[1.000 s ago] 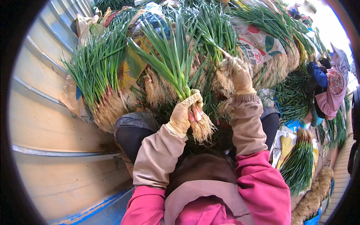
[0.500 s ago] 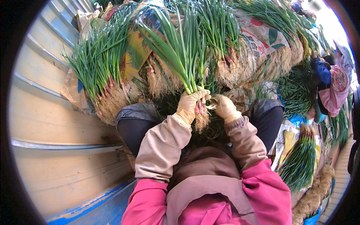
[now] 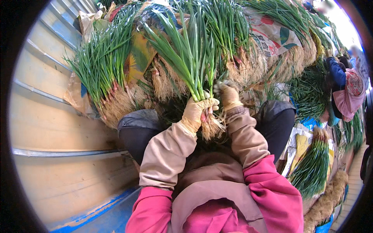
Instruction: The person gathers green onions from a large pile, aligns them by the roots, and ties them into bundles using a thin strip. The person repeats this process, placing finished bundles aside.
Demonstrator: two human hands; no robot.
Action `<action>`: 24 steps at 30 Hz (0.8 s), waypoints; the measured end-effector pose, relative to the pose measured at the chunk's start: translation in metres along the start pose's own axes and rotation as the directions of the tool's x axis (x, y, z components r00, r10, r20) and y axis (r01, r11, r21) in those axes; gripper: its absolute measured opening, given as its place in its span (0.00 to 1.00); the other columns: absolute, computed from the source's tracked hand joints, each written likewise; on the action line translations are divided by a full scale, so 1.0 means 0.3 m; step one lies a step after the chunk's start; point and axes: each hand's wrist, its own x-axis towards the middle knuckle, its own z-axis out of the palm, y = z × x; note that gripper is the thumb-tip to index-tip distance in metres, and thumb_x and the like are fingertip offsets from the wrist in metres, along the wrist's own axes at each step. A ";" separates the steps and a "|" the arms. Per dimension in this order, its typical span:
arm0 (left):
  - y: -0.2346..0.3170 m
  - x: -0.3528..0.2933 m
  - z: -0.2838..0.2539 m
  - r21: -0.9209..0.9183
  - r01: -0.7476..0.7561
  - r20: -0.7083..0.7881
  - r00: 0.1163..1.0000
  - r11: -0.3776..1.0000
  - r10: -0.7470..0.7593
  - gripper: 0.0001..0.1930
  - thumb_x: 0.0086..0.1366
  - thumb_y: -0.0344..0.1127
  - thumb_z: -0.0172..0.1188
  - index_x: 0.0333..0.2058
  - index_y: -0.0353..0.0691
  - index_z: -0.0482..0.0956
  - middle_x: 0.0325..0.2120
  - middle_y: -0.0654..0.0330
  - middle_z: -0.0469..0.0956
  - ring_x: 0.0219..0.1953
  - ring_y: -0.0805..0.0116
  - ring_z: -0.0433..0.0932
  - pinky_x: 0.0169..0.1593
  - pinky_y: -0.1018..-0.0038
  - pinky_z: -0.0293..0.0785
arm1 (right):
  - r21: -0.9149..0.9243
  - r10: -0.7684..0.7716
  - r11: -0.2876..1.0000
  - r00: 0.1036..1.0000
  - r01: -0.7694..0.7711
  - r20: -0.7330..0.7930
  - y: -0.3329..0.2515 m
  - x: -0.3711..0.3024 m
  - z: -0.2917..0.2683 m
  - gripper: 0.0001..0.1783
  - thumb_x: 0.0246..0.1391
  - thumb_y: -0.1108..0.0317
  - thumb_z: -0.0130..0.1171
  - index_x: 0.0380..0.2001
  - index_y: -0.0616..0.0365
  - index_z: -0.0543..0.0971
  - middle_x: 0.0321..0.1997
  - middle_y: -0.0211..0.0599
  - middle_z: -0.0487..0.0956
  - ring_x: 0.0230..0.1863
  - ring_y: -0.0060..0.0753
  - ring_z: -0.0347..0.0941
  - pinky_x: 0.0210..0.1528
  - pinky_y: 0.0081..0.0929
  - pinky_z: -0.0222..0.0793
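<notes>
My left hand (image 3: 197,112) in a cream glove is closed around a small bunch of green garlic (image 3: 190,70). Its long flat leaves point away from me, and the pinkish bulbs and pale stringy roots (image 3: 212,127) hang toward my lap. Just right of the stems is my gloved right hand (image 3: 228,94), raised, its fingers dark and smeared by motion; whether they touch or hold anything cannot be made out. Beyond my hands lie piled bundles of the same plants, such as the left pile (image 3: 105,66) and the loose roots (image 3: 165,79) in the middle.
A ribbed metal wall (image 3: 66,136) runs along my left. My bent knees flank the work. Right of me another bundle (image 3: 311,167) lies on sacks, leaves toward me, near a brown shaggy roll (image 3: 330,198). Farther right a person (image 3: 349,89) in pink and blue sits bent over.
My right hand has moved up and slightly left, from beside the roots to beside the stems. The left hand's hold is much the same. The person at right has bent lower.
</notes>
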 end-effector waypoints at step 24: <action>0.090 -0.055 0.050 -0.301 0.148 0.191 0.977 0.942 -0.092 0.23 0.55 0.28 0.57 0.51 0.36 0.65 0.24 0.59 0.72 0.18 0.74 0.66 0.22 0.79 0.62 | -0.959 0.502 -0.085 0.843 0.272 0.195 -0.103 -0.052 -0.060 0.24 0.43 0.52 0.61 0.40 0.58 0.77 0.41 0.49 0.77 0.45 0.44 0.74 0.47 0.33 0.69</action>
